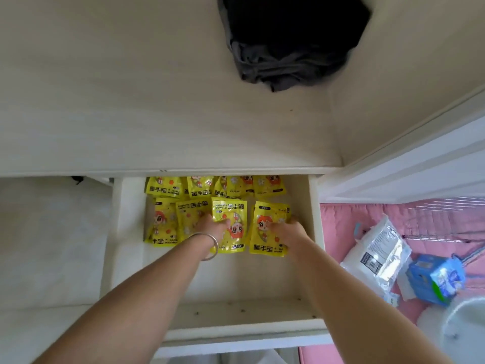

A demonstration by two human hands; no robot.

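head view: drawer (126, 232) of yellow packets (267, 248)

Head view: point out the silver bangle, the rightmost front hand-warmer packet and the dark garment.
silver bangle (216, 244): head view, rim at the left wrist
rightmost front hand-warmer packet (263, 225): head view, the cartoon face
dark garment (291, 48): head view, its crumpled middle

Packets (262, 240) are printed yellow with orange-haired cartoon figures, the drawer (126, 232) is finished white, the cloth (288, 61) dyed dark grey.
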